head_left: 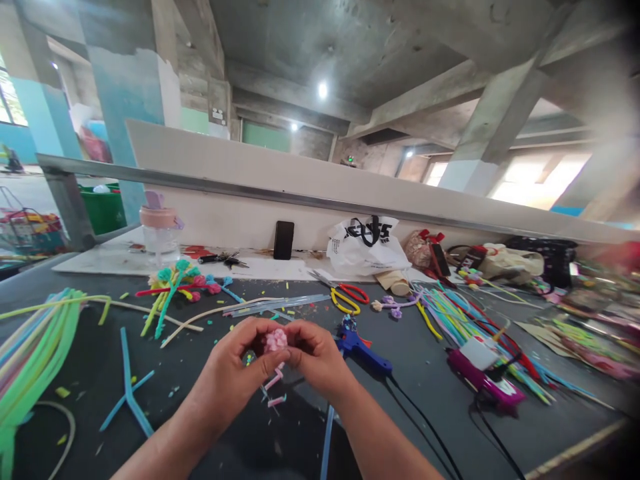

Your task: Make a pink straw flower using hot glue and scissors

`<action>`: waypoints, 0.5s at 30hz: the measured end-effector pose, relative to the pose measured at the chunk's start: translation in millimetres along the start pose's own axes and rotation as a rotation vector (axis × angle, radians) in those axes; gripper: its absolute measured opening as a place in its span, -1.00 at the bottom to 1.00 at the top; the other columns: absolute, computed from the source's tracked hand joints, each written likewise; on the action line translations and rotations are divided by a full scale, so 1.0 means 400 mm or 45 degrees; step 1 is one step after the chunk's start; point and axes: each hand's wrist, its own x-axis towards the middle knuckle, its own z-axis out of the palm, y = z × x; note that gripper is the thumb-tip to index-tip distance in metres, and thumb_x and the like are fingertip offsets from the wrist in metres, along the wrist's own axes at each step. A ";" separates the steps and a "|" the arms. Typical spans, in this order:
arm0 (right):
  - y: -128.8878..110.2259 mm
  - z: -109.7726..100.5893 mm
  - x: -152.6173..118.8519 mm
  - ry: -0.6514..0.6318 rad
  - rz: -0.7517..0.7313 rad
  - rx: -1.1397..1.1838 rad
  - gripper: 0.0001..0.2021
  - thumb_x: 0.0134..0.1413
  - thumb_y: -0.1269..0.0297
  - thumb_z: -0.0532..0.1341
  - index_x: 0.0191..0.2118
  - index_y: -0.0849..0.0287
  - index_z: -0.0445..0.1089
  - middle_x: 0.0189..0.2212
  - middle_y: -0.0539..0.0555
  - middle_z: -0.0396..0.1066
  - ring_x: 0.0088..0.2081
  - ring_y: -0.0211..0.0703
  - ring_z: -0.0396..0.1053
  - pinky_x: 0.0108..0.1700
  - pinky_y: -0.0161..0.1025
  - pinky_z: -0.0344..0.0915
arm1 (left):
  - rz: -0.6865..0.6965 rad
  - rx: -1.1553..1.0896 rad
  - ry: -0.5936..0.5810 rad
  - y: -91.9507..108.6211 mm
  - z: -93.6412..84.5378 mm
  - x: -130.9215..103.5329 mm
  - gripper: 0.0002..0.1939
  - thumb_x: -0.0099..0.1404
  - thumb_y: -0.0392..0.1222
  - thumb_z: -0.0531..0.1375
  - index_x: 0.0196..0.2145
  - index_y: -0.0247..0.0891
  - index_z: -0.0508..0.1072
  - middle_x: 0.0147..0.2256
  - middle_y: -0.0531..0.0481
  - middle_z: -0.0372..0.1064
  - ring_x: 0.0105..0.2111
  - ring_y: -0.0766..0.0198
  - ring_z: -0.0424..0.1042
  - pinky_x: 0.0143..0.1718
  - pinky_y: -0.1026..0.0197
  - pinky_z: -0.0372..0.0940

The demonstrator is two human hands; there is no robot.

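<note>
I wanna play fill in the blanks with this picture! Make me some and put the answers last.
1. The left hand and right hand hold a small ____ fluffy piece.
2. The glue gun beside the right hand is ____.
3. The scissors have red and ____ handles.
4. The phone stands between the bottle and the white plastic ____.

Answers: pink; blue; yellow; bag.
</note>
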 end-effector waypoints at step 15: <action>0.002 -0.006 -0.011 -0.045 0.062 0.055 -0.68 -0.05 0.00 0.27 -0.45 0.20 0.42 -0.62 -0.06 0.26 -0.58 -0.34 0.16 -0.50 -0.37 0.11 | 0.307 0.097 -0.073 0.016 -0.011 -0.006 -0.58 0.16 -0.28 0.22 -0.01 -0.09 0.29 -0.17 -0.05 0.27 -0.19 0.21 0.32 -0.17 0.15 0.28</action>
